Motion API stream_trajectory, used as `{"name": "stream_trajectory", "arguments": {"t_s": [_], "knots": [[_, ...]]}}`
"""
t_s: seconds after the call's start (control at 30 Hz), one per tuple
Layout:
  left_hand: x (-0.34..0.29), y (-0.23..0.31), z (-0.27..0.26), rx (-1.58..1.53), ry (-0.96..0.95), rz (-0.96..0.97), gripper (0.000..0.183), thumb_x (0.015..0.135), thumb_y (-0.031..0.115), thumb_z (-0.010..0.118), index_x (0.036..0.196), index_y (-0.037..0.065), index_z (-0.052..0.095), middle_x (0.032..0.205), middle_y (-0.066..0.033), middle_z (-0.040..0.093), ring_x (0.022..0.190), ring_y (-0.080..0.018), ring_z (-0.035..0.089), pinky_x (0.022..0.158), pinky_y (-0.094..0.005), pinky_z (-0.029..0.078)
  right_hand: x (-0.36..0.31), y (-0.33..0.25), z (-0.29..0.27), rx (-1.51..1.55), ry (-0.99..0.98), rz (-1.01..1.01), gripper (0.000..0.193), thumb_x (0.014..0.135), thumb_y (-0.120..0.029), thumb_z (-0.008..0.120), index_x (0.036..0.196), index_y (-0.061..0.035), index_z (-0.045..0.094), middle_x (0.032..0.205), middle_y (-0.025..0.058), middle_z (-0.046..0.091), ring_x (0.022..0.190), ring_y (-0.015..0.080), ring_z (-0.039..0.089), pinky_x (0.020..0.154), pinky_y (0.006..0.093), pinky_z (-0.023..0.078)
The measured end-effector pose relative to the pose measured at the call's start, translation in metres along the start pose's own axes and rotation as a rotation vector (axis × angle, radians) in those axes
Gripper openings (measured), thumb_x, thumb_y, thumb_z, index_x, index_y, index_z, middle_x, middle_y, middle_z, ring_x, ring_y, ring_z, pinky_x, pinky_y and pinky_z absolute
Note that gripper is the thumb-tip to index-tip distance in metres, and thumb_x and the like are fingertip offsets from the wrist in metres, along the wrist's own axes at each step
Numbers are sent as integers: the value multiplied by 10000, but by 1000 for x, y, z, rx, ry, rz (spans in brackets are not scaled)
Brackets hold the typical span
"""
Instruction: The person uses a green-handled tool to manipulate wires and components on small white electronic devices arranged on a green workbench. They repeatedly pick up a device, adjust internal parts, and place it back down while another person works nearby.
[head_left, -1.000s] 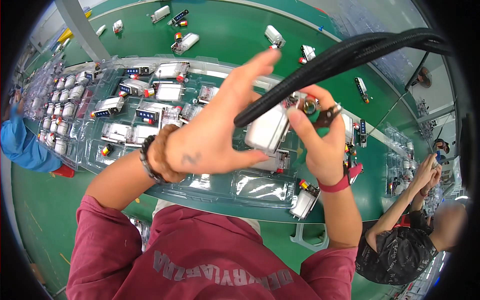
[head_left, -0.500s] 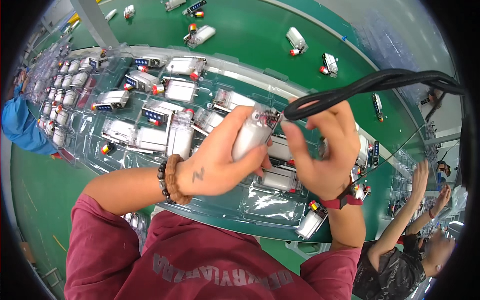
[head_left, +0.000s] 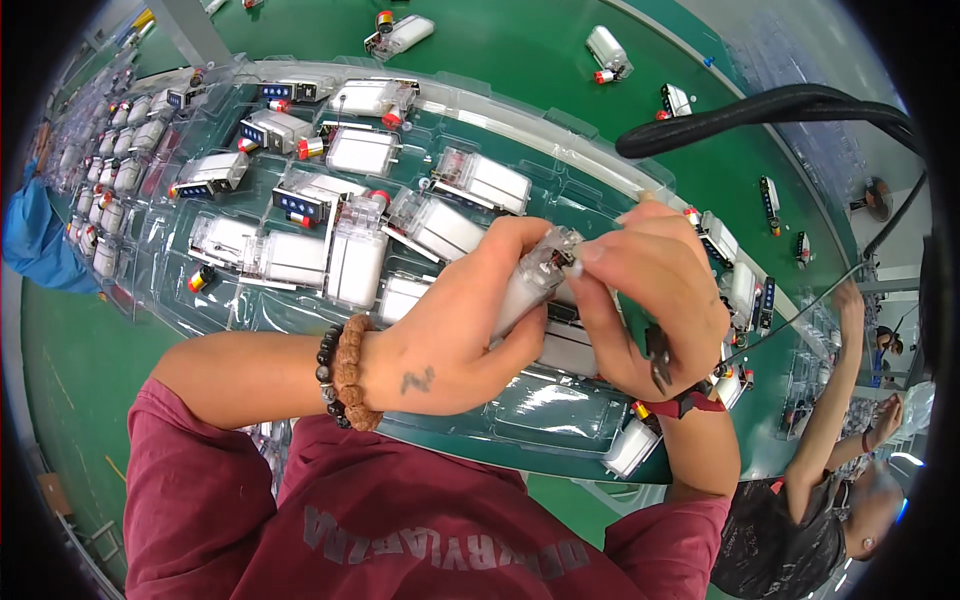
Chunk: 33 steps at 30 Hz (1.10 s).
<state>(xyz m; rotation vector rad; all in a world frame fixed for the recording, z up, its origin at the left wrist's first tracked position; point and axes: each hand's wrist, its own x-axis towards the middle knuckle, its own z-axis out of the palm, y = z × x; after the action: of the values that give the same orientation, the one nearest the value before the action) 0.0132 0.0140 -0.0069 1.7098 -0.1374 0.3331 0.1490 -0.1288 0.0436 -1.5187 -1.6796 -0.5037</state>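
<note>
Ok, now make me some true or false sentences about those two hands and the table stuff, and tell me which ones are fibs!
1. The left hand holds a rounded white block with a clear plastic end. True.
2. A shiny gold watch circles the left wrist. False: bracelets of black and brown beads do.
3. The right hand has its fingertips at the block's clear end. True.
4. The right wrist is bare. False: it wears a dark red band.
5. A small red, yellow and black cylinder lies in the clear plastic tray. True.
6. Everything rests on a bright orange table. False: the smooth tabletop is green.
</note>
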Motion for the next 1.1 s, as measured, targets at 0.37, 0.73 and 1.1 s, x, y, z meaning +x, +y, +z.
{"name": "stream_trajectory", "arguments": {"t_s": [0.37, 0.73, 1.1], "knots": [[4, -2, 2, 13, 123, 119, 537, 853, -26, 558, 1337, -42, 325, 1072, -236, 562, 934, -379, 594, 822, -408, 480, -5, -2, 2, 233, 61, 125, 363, 712, 137, 739, 1040, -6, 680, 895, 110, 700, 782, 252, 648, 784, 396, 531], [3, -2, -3, 183, 100, 236, 620, 830, -76, 568, 1394, -46, 312, 1186, -207, 543, 1062, -301, 574, 929, -391, 465, -6, -6, 4, 92, -19, 5, 371, 653, 50, 770, 1014, -24, 719, 908, 102, 643, 777, 258, 621, 738, 408, 527], [4, -1, -5, 293, 124, 246, 645, 807, -101, 579, 1400, -41, 330, 1193, -207, 562, 1062, -294, 609, 937, -388, 480, -11, -10, 6, -29, -69, 21, 416, 589, 10, 763, 1003, -17, 731, 896, 97, 607, 779, 266, 615, 761, 437, 525]]}}
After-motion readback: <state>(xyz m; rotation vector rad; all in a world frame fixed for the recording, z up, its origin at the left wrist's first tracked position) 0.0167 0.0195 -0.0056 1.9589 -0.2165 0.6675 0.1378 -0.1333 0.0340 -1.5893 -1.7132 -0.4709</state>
